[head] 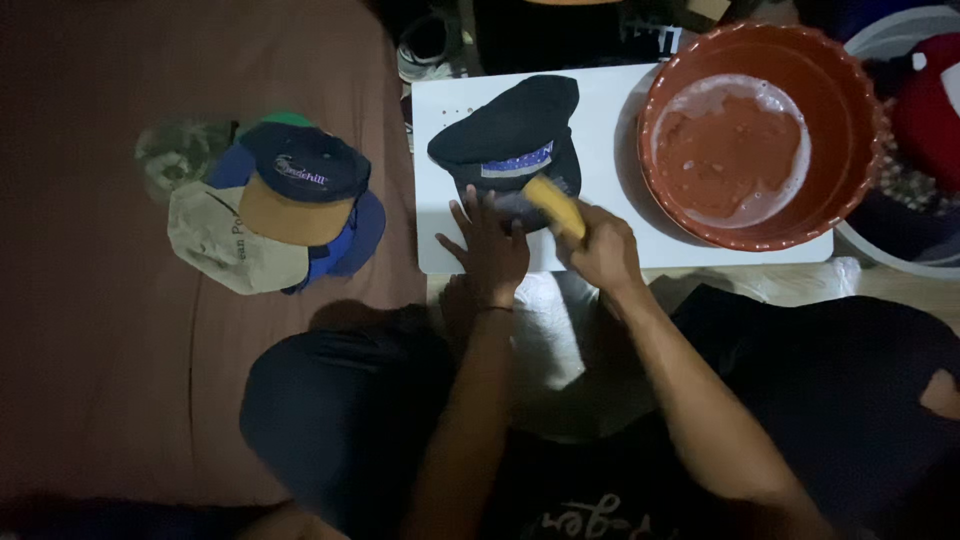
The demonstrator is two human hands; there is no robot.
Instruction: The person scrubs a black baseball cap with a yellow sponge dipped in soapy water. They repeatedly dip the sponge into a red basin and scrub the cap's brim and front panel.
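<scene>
Right hand in closed grip on yellow brush, bristles hidden; left hand flat on black cap

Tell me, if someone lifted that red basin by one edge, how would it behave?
The red basin holds foamy, cloudy water, so it would probably feel heavy and slosh or spill if tipped. Its wall looks like thin plastic, so the rim may flex. It sits partly over the edge of the white board, so a push could make it rock.

Dim, grainy picture; edges sink into dark, soft shadow.
</scene>
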